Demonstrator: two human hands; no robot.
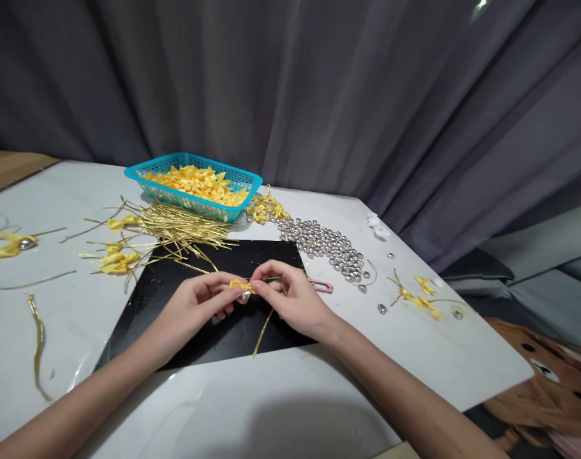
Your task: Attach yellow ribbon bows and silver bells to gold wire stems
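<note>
Above a black mat point(213, 347), both hands meet at a small yellow ribbon bow point(236, 284). My left hand point(199, 296) pinches the bow's left side between thumb and fingers. My right hand point(290, 296) pinches its right side. A silver bead point(245, 295) hangs just under the bow, between the fingertips. A gold tinsel tie point(263, 335) slants down from below the right fingers; its upper end is hidden. A pink scissor-like handle point(323, 286) shows partly behind my right hand.
A blue basket point(132, 171) of yellow ribbon pieces stands at the back, with gold ties point(180, 226) before it. Silver beads point(319, 239) lie right of the mat. Bow pieces lie left point(118, 261) and right point(417, 301). A dark curtain point(294, 95) hangs behind.
</note>
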